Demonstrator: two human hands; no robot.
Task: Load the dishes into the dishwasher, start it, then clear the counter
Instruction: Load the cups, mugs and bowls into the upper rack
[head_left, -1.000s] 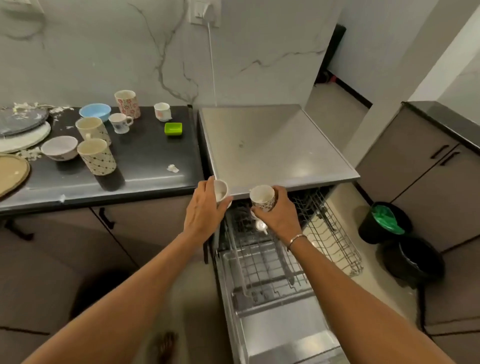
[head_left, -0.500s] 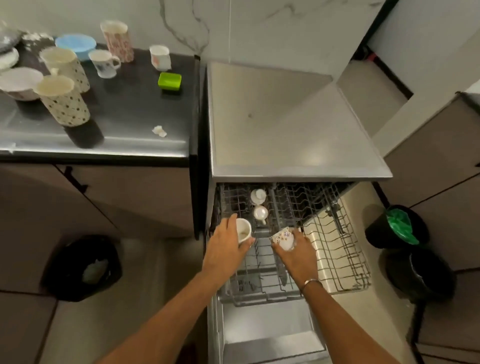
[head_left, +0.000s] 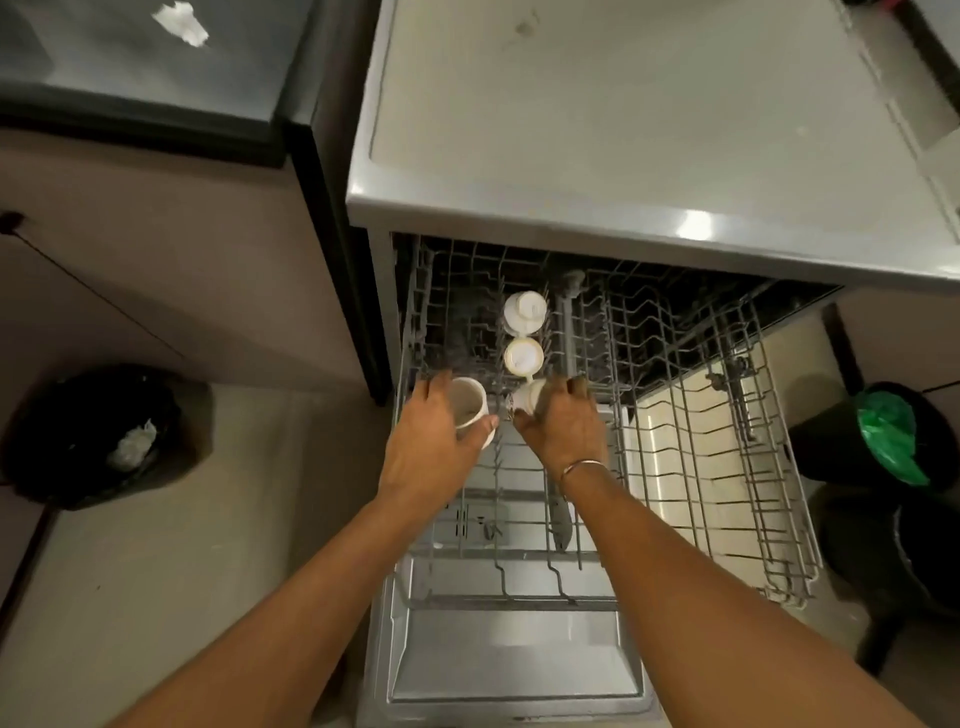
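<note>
The dishwasher's upper wire rack (head_left: 691, 467) is pulled out over the open door (head_left: 509, 649). My left hand (head_left: 434, 447) grips a plain white cup (head_left: 470, 408), mouth facing me, over the rack's left part. My right hand (head_left: 563, 423) holds a small patterned cup (head_left: 527, 396) tipped on its side, just in front of two white cups (head_left: 523, 332) that stand upside down in a row in the rack. My fingers hide most of the patterned cup.
The dishwasher's grey top (head_left: 623, 114) lies ahead. The dark counter (head_left: 145, 67) at upper left carries a scrap of white paper (head_left: 182, 23). A black bin (head_left: 98, 436) stands on the floor at left, two black bins (head_left: 878, 441) at right, one with a green liner.
I have leaned in and the view has tilted down, so the counter dishes are out of sight. Both hands have gone forward and lower into the rack, and the patterned cup has tipped further over.
</note>
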